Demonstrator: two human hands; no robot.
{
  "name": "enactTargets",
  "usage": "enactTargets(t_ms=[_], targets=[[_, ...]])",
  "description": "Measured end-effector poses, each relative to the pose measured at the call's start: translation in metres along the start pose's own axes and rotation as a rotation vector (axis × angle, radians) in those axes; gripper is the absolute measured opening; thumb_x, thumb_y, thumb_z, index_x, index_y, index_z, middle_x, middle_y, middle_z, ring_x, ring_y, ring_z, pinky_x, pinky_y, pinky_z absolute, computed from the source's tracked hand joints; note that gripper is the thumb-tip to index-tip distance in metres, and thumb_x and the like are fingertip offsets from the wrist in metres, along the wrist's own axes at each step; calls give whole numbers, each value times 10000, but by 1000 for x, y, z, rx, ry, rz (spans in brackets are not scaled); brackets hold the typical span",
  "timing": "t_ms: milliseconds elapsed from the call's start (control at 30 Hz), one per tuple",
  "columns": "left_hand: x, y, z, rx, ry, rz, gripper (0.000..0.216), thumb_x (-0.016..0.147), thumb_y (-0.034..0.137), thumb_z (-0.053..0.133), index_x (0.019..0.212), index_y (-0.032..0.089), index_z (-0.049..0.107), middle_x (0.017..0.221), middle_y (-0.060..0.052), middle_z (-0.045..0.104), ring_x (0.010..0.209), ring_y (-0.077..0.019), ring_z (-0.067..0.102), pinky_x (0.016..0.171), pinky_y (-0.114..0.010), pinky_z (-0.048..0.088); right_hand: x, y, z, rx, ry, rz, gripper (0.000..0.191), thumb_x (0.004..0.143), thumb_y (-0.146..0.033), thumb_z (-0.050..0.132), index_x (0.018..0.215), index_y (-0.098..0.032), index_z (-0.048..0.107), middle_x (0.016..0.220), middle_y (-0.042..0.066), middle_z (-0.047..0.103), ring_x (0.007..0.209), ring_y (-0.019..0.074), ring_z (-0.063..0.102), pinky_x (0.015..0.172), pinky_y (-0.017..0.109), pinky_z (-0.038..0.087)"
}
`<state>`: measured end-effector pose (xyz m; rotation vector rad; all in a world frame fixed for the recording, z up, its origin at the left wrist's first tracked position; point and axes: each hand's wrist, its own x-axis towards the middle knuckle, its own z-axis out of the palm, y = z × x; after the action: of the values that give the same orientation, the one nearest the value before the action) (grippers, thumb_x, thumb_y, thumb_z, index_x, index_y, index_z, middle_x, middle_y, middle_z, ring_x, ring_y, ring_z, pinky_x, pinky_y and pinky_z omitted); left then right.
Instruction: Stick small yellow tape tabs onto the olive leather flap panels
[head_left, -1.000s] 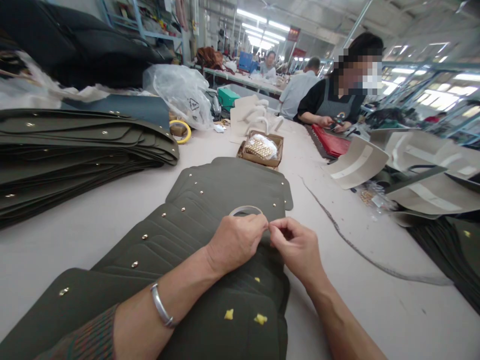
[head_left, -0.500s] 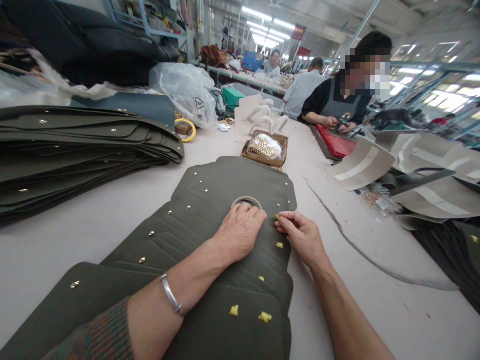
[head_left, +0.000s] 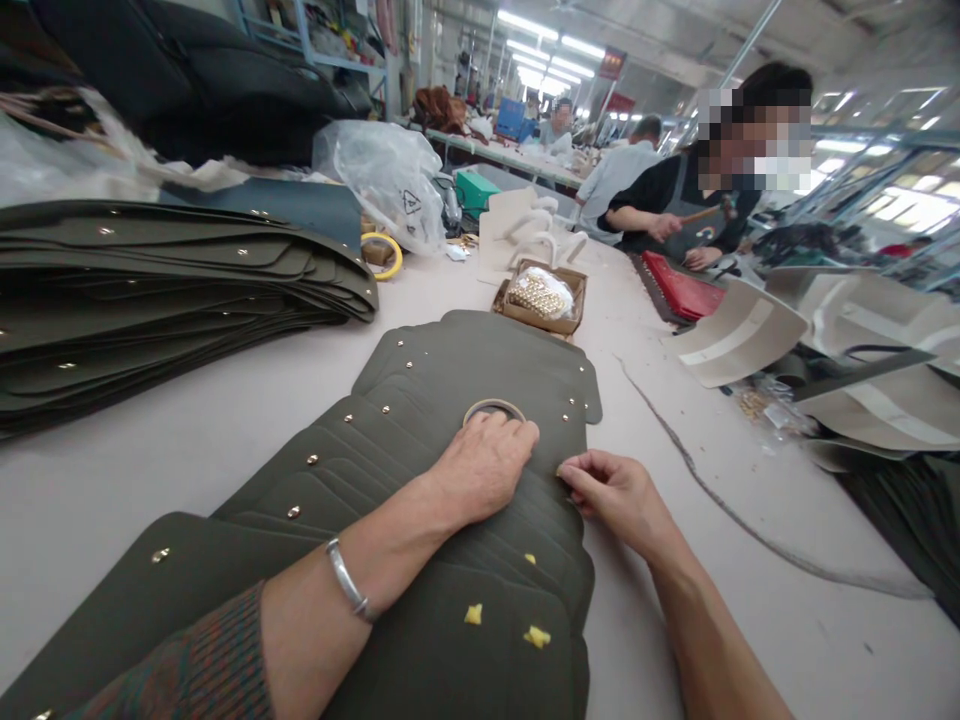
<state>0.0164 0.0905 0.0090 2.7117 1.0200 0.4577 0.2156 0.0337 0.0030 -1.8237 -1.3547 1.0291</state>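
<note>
Dark olive panels (head_left: 450, 385) lie fanned out in overlapping layers on the table, with small gold metal fittings along their edges. My left hand (head_left: 486, 465) rests on them, its fingers curled over a tape roll (head_left: 495, 404), of which only the far rim shows. At the right edge of the panels, my right hand (head_left: 611, 495) pinches a small scrap of yellow tape (head_left: 562, 470), mostly hidden by the fingertips. Nearer to me, a yellow tape piece (head_left: 537, 636) and a couple more like it stick to the panels.
A stack of olive panels (head_left: 187, 290) stands at left, a yellow tape roll (head_left: 382, 257) behind it. Past my hands sits a cardboard box (head_left: 568, 312) with gold chain. Beige curved pieces (head_left: 739, 335) lie at right. Across the table a co-worker (head_left: 675, 215) holds a hammer.
My right hand has moved slightly towards me, from one yellow piece to the one below. A gold fitting shows where the upper piece was. My left hand stays on the tape roll.
</note>
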Motion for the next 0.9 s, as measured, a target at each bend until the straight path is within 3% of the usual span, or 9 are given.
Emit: enactTargets(t_ms=[167, 233, 333, 433, 533, 700, 900], targets=[[-1, 1, -1, 16, -23, -6, 140, 914, 144, 420, 991, 177, 532, 981, -63, 617, 931, -222, 535, 849, -376, 426, -1, -6, 6, -319, 80, -160, 212, 780, -342, 575, 697, -170, 666, 544, 2, 618, 497, 131, 560, 468, 232, 410], [0, 1, -2, 17, -25, -10, 139, 910, 142, 431, 996, 176, 534, 977, -62, 618, 927, -224, 535, 847, -378, 427, -1, -8, 6, -340, 98, -204, 175, 774, -325, 584, 825, -179, 666, 539, -17, 618, 487, 137, 569, 476, 238, 418], [0, 1, -2, 2, -23, -13, 135, 909, 141, 436, 996, 173, 534, 971, -63, 620, 925, -223, 535, 843, -376, 427, -1, -4, 0, -292, 122, -154, 319, 752, -346, 637, 1023, -180, 609, 511, -52, 599, 438, 135, 558, 462, 238, 424], [-1, 1, -2, -16, -12, -3, 120, 918, 155, 432, 977, 172, 535, 970, -68, 618, 925, -220, 536, 841, -372, 426, -2, 5, -7, -185, 48, -58, 263, 781, -422, 617, 849, -168, 637, 512, -23, 603, 435, 128, 549, 443, 232, 422], [-1, 0, -2, -28, 7, 11, 114, 926, 179, 427, 960, 172, 535, 957, -69, 615, 921, -220, 535, 847, -379, 422, -5, 8, -9, -225, -4, -107, 260, 788, -416, 606, 738, -172, 684, 554, 8, 642, 484, 134, 566, 456, 231, 420], [-1, 2, -5, -29, 58, 26, 114, 922, 179, 422, 932, 173, 535, 935, -57, 611, 877, -203, 526, 829, -354, 434, -7, -3, 1, -461, 125, -225, 209, 800, -350, 588, 724, -216, 729, 644, 11, 706, 573, 163, 628, 545, 258, 443], [-2, 2, -4, -54, 68, 63, 142, 894, 118, 418, 939, 178, 539, 885, -41, 624, 859, -195, 550, 802, -327, 470, -3, -8, 9, -579, 152, -392, 190, 829, -292, 529, 750, -220, 686, 674, 3, 679, 597, 149, 608, 576, 248, 435]])
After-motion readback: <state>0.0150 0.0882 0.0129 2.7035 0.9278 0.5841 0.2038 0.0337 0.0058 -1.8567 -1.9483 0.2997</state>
